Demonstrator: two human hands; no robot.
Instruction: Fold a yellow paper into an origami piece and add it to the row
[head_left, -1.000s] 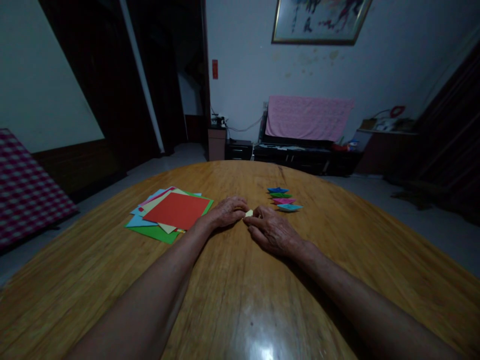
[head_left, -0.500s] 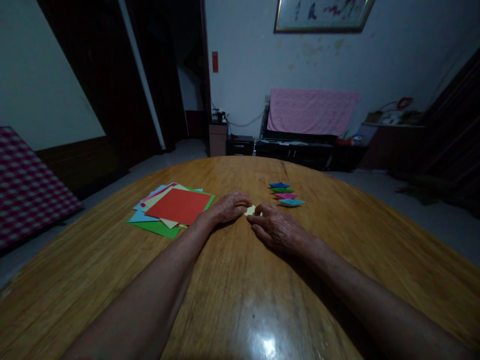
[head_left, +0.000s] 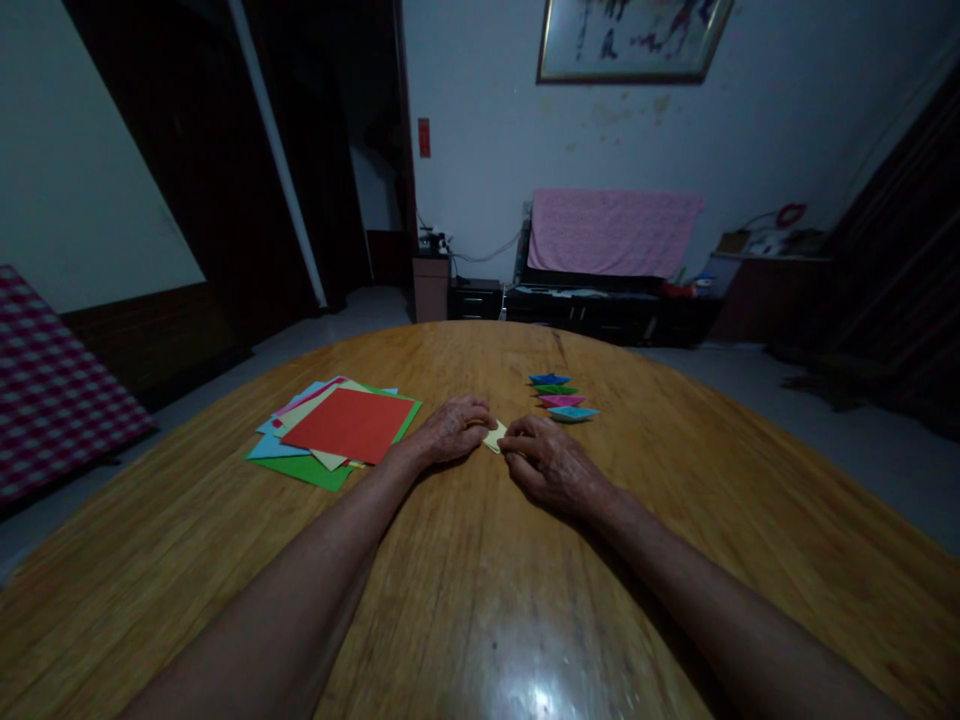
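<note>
A small folded piece of pale yellow paper (head_left: 493,437) lies on the table between my hands. My left hand (head_left: 454,429) grips its left end with fingers curled and thumb close to them. At its right end my right hand (head_left: 548,458) pinches the paper between thumb and fingers. The fingertips cover parts of the paper's edges. Just beyond my right hand stand several folded paper boats in a row: a blue one (head_left: 549,380), a green one (head_left: 555,391), a pink one (head_left: 562,401) and a light blue one (head_left: 573,413).
A loose stack of coloured paper sheets, red sheet (head_left: 351,426) on top, lies left of my left hand. Everything rests on a round wooden table (head_left: 450,620). Beyond it, a pink cloth (head_left: 615,232) hangs over a screen on a low black cabinet (head_left: 600,315).
The view has tilted up slightly and shifted right. The yellow paper now looks flatter and more of it shows between my fingers; both hands still hold it.
</note>
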